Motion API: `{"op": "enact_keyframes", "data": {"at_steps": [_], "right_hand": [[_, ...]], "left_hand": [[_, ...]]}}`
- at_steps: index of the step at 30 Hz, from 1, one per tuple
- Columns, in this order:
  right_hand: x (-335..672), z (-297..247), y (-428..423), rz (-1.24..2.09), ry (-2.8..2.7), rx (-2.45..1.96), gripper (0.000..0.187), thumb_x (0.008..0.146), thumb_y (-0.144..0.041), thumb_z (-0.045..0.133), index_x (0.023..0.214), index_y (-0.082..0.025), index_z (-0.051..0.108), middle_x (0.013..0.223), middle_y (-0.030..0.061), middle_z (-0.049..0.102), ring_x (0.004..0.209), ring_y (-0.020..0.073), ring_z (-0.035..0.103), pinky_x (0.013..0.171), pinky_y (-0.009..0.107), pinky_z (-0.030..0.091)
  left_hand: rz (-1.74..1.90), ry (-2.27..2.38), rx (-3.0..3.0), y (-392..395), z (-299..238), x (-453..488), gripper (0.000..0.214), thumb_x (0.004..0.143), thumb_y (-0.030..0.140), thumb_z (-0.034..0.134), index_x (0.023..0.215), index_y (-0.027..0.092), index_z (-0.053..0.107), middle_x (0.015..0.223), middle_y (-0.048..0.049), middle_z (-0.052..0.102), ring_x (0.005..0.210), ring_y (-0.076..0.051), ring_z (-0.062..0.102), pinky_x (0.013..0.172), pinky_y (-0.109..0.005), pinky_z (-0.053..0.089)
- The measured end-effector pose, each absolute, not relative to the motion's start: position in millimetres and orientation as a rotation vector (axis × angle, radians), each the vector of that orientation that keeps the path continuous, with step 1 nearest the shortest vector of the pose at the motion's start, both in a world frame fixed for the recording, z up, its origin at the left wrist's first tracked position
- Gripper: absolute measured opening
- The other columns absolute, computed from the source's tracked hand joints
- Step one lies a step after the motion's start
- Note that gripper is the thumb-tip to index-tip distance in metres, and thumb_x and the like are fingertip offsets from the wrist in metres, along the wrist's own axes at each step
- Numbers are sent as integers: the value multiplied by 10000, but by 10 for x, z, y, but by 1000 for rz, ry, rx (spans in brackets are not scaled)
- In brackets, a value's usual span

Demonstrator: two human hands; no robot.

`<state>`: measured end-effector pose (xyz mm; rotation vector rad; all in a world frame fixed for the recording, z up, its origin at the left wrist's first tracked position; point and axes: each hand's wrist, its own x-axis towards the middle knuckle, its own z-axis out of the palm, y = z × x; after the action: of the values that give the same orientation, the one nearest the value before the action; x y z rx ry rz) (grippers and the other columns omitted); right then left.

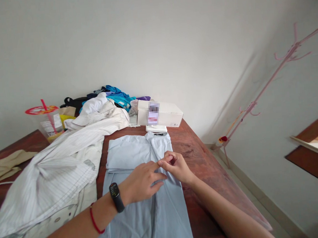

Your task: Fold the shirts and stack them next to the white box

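A light blue shirt (144,212) lies folded lengthwise on the dark wooden table (194,149), collar toward the far end. My left hand (142,182), with a black watch and red string on the wrist, rests on the shirt's middle with its fingers laid flat. My right hand (175,165) is closed in a pinch on the shirt fabric just right of the left fingertips. The two hands touch.
A white striped garment (55,171) spreads over the table's left side. Behind it lies a pile of clothes (105,101), a plastic cup with a red straw (47,122) and a white box (158,113). A pink coat stand (256,100) leans at the right wall.
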<state>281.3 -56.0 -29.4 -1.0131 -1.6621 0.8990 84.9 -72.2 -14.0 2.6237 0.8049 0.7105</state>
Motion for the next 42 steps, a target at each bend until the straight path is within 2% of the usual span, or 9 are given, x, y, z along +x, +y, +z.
{"op": "enact_keyframes", "data": {"at_steps": [4, 8, 17, 21, 24, 27, 31, 37, 42], "right_hand": [[2760, -302, -601, 942, -1645, -961, 343, 816, -503, 747, 932, -198, 642, 894, 30, 630, 855, 182, 607, 767, 307, 512], [2716, -279, -693, 996, -1979, -958, 551, 809, -513, 762, 1282, -252, 651, 1449, 106, 494, 1333, 284, 480, 1107, 465, 408], [2657, -319, -773, 830, -2126, -1024, 337, 928, -422, 620, 1139, -192, 747, 1517, 132, 459, 1337, 308, 516, 1140, 482, 408], [2691, -333, -738, 855, -2038, -1076, 586, 915, -450, 650, 1443, -233, 517, 1507, 153, 471, 1191, 287, 643, 1028, 469, 522], [2736, -321, -702, 796, -2030, -1078, 735, 941, -521, 599, 1565, -253, 318, 1604, 162, 334, 1337, 330, 531, 1054, 504, 493], [2777, -310, -676, 663, -2058, -1106, 664, 1007, -555, 439, 1586, -271, 280, 1697, 94, 33, 1498, 320, 297, 1168, 489, 371], [2829, -324, -636, 510, -2120, -1162, 614, 1047, -537, 307, 1605, -300, 209, 1639, -16, -304, 1551, 300, -36, 1251, 482, 163], [2820, -367, -633, 343, -2304, -1172, 758, 1054, -524, 294, 1585, -268, -183, 1666, 84, -197, 1536, 285, -131, 1225, 598, 83], [2642, -430, -742, 124, -2571, -998, 1161, 880, -699, 560, 1583, -163, -192, 1660, 191, -129, 1530, 379, -109, 1206, 653, 67]], "left_hand": [[617, 738, 2751, -805, -183, 906, 366, 912, 351, 638, 1272, 303, 684, 1540, -45, 474, 1323, -286, 504, 1133, -401, 383], [547, 653, 2813, -877, -304, 951, 401, 838, 464, 720, 1172, 243, 741, 1661, -59, 257, 1320, -326, 519, 1145, -408, 377], [552, 532, 2723, -851, -406, 934, 561, 853, 493, 704, 1381, 326, 614, 1640, -54, 296, 1471, -325, 353, 1216, -440, 270], [535, 513, 2634, -825, -274, 934, 501, 808, 403, 773, 1294, 310, 690, 1522, -76, 503, 1390, -352, 472, 1179, -472, 340], [610, 519, 2542, -812, -159, 930, 222, 892, 301, 678, 1084, 267, 783, 1496, -63, 539, 1379, -312, 494, 1169, -438, 366], [803, 609, 2376, -789, -112, 924, 221, 942, 248, 571, 879, 237, 782, 1572, -28, 439, 1416, -270, 450, 1178, -390, 363], [1100, 827, 2107, -708, -186, 916, 149, 936, 284, 577, 960, 218, 708, 1572, -75, 416, 1452, -271, 385, 1197, -437, 333], [1056, 839, 1771, -623, -297, 934, 518, 968, 371, 543, 1453, 251, 409, 1564, -116, 422, 1396, -260, 469, 1098, -434, 463], [1046, 861, 1798, -602, -344, 944, 451, 958, 403, 565, 1375, 231, 537, 1471, -89, 557, 1364, -263, 516, 1131, -430, 440]]}}
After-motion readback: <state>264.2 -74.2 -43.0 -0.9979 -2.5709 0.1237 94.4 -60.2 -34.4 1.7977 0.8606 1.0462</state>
